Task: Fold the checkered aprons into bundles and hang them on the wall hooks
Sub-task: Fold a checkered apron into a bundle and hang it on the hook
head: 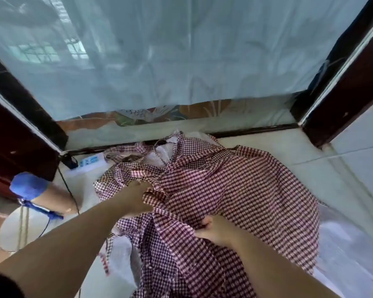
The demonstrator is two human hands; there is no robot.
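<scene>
Daylit doorway before me
A pale blue sheer curtain (181, 57) hung between dark wooden frames (349, 93); window bars (37, 52) showed through it, and a white power strip (91, 162) lay on the pale tiled floor (289, 147).

The checkered aprons (235, 190) are thin woven cloth, crumpled and slightly shiny, on a floor (267, 147) of smooth, glossy pale tiles. The curtain (181, 61) at the floor's far edge is sheer fabric, and the door frame (357, 87) beside it is dark glossy wood.
</scene>
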